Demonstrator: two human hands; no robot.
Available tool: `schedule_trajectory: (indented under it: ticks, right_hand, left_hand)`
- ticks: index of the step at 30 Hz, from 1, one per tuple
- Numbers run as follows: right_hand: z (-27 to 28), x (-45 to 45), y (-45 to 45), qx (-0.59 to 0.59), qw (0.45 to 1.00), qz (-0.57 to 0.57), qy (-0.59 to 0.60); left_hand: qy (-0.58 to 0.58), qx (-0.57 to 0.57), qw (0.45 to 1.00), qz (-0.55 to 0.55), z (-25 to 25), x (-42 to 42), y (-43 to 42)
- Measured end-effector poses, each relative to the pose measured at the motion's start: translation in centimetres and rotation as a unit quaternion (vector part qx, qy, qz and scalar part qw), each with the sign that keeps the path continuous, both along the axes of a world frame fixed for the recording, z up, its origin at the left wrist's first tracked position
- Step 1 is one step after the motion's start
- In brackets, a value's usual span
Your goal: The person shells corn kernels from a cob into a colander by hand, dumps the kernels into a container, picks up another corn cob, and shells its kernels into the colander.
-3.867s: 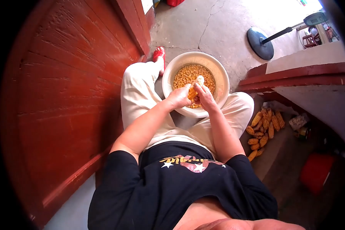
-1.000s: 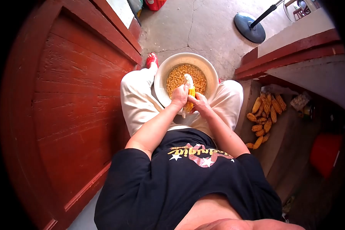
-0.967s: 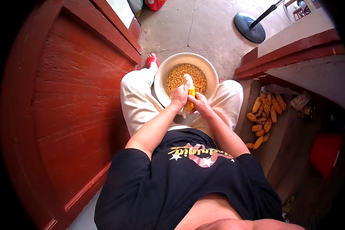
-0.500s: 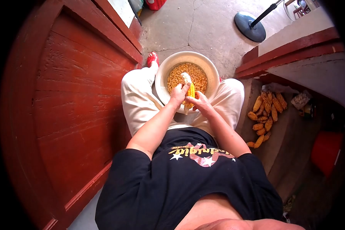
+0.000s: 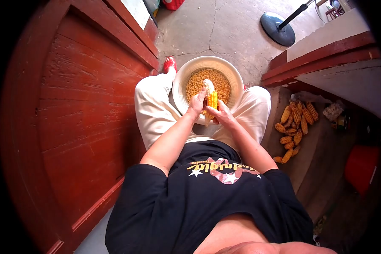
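An ear of corn is gripped between my two hands above a large pale basin. Its far end is bare white cob, while yellow kernels cover the nearer part. My left hand wraps the ear's left side, thumb up along the cob. Closed about the lower right side is my right hand, its thumb against the kernels. Loose corn kernels fill the bottom of the basin, which sits between my knees. My palms hide part of the ear.
Several unshelled ears of corn lie in a pile to my right, near a red container. A red wooden door stands close on my left. Ahead on the concrete floor is a round black stand base.
My left thumb has shifted slightly off the yellow kernels toward the bare cob, leaving more of the ear's face showing. Both hands keep hold of the ear.
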State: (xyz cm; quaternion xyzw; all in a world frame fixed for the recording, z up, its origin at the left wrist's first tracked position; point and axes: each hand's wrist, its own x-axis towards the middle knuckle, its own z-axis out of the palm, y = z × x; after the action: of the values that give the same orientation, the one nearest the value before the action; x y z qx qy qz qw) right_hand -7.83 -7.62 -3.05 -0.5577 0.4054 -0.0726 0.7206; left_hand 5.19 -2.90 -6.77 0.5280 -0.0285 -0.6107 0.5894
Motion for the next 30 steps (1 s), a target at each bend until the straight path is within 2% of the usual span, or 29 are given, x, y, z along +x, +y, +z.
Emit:
schedule_trajectory:
  ticks: [1,3,8,10,11,13,14,16,17,19,20,23,24,26,30]
  right_hand:
    - [-0.6,-0.1,0.0,-0.014,1.0,0.003,0.004]
    - [-0.9,0.0,0.1,0.004,1.0,0.003,-0.016]
    - [-1.0,-0.2,0.1,0.053,0.997,0.002,-0.058]
    - [-0.6,-0.1,0.1,0.053,0.997,0.003,-0.062]
    - [-0.8,-0.1,0.2,0.053,0.997,0.004,-0.062]
    - [-1.4,-0.1,0.2,0.051,0.998,0.004,-0.047]
    - [-1.5,0.0,0.2,0.05,0.998,0.004,-0.048]
    - [-1.5,0.0,0.2,-0.018,1.0,0.014,-0.017]
    - [-2.0,0.0,0.2,-0.018,1.0,0.013,-0.017]
    - [-3.3,0.1,0.3,-0.091,0.995,0.014,0.044]
    - [-3.2,0.2,0.3,-0.088,0.995,0.012,0.051]
    - [-2.8,-0.1,0.3,-0.066,0.996,0.03,0.047]
    - [-2.9,-0.1,0.3,-0.066,0.996,0.026,0.047]
    - [-3.3,-0.2,0.2,-0.097,0.987,0.043,0.121]
    - [-4.6,-0.1,0.6,-0.18,0.971,0.048,0.149]
  left_hand:
    - [0.0,0.0,1.0,0.001,-0.1,-0.2,0.1]
    - [-0.206,-0.085,0.973,-0.054,-1.0,-0.5,0.3]
    - [-0.225,-0.047,0.972,-0.049,-2.6,-0.6,0.6]
    - [-0.354,0.007,0.933,-0.065,-5.1,-0.3,0.6]
    - [-0.354,0.007,0.933,-0.064,-6.6,-0.5,0.6]
    - [-0.366,-0.013,0.93,0.016,-8.9,-0.9,0.3]
    - [-0.367,-0.014,0.93,0.016,-7.2,-0.7,0.3]
    - [-0.084,-0.02,0.996,-0.012,-2.0,-0.3,0.3]
    - [-0.084,-0.02,0.996,-0.013,-2.5,-0.3,0.2]
    - [-0.213,0.0,0.975,-0.055,-3.6,-0.5,-0.3]
    - [-0.26,-0.003,0.964,-0.051,-3.6,-0.7,-0.3]
    - [-0.294,0.013,0.952,-0.082,-3.6,-0.7,0.1]
    - [-0.336,0.011,0.937,-0.093,-4.5,-0.6,0.0]
    - [-0.379,0.026,0.92,-0.096,-4.1,-1.0,0.1]
    - [-0.484,0.042,0.87,-0.083,-3.6,-1.5,0.4]
